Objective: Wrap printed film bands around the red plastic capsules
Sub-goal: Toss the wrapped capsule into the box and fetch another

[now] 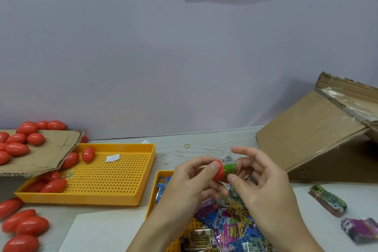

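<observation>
Between the fingertips: a red capsule (219, 171) is held above the near tray, with a green printed film band (229, 167) sleeved partway over its right end.
Left hand (191, 180): fingers curl round the capsule's bare red end, thumb on top, steadying it.
Right hand (258, 176): thumb and lower fingers pinch the band's edge; the index finger sticks out straight above it, touching nothing.
Step, as I judge it: the band is being drawn further along the capsule.
Risk: thin film could crease or ride on crooked if only one side is pulled; the glossy capsule could slip from the left fingers and drop among the loose bands.
Near tray (152, 196): yellow, heaped with printed bands (235, 229).
Far tray (114, 178): yellow, perforated, holding a few bare capsules (88, 154).
Counter (204, 145): more bare capsules lie at the left edge; bundled bands (328, 200) lie right, near a cardboard box (319, 139).
</observation>
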`<state>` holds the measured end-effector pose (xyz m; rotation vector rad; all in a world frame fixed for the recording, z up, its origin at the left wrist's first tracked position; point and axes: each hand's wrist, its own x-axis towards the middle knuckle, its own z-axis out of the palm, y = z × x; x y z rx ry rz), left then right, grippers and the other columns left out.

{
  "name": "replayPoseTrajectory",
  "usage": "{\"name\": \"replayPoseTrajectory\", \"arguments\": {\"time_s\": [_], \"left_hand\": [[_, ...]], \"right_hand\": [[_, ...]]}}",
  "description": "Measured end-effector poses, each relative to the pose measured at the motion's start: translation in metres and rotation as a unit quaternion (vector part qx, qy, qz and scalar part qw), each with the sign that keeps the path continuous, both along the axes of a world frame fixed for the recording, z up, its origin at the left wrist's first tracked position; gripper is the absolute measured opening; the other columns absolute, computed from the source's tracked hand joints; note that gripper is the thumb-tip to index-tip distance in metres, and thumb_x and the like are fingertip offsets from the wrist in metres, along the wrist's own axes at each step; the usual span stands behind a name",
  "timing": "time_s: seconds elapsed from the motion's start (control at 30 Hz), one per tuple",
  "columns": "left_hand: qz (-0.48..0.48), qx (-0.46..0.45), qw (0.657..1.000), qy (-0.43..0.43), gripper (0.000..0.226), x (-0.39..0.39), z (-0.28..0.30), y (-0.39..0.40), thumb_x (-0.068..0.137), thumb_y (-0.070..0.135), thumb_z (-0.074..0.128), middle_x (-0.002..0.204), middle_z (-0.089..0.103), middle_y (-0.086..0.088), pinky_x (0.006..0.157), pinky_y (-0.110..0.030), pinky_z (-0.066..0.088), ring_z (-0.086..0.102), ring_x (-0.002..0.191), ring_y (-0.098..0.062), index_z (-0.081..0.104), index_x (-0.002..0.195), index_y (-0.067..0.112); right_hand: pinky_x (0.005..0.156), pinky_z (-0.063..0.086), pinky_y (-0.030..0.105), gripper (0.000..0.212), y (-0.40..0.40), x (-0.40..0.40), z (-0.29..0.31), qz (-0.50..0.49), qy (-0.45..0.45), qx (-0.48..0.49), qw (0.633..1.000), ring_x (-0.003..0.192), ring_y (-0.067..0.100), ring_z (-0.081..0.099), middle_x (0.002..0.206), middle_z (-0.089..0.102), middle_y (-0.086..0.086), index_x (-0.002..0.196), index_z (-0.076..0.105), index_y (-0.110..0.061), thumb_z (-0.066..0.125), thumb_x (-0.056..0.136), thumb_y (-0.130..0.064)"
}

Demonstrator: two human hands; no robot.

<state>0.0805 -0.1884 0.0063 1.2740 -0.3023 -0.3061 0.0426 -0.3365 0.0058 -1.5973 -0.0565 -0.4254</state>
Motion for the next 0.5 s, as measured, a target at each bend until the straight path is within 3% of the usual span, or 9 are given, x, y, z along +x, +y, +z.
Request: {"name": "replayPoseTrajectory", "arguments": {"time_s": [0.2,0.33,0.5], "left_hand": [[-0.004,0.067,0.996,-0.049,0.012,0.0001,-0.0021,0.0006,0.085,0.030,0.071,0.084,0.072,-0.004,0.070,-0.032,0.055,0.068,0.071,-0.023,0.075,0.095,0.026],[-0.018,0.109,0.991,-0.082,0.015,-0.0017,-0.0020,-0.0006,0.091,0.023,0.069,0.083,0.074,-0.008,0.069,-0.028,0.055,0.070,0.069,-0.022,0.070,0.106,0.021],[-0.022,0.117,0.990,-0.079,0.025,-0.0011,-0.0020,-0.0019,0.082,0.033,0.068,0.084,0.075,-0.008,0.066,-0.029,0.057,0.072,0.069,-0.027,0.067,0.103,0.018]], "right_hand": [[0.069,0.044,0.027,0.024,-0.0011,0.0004,0.0021,-0.013,0.012,0.052,0.998,0.070,0.009,0.061,0.081,0.071,0.001,0.103,0.068,-0.035,0.072,0.082,-0.024],[0.082,0.053,0.036,0.028,-0.0016,0.0026,-0.0008,-0.059,0.014,0.038,0.997,0.083,0.020,0.070,0.081,0.074,0.002,0.102,0.066,-0.035,0.073,0.084,-0.014],[0.080,0.053,0.037,0.030,-0.0024,0.0028,-0.0012,-0.061,0.005,0.034,0.998,0.081,0.024,0.068,0.079,0.074,0.002,0.101,0.066,-0.034,0.073,0.084,-0.011]]}}
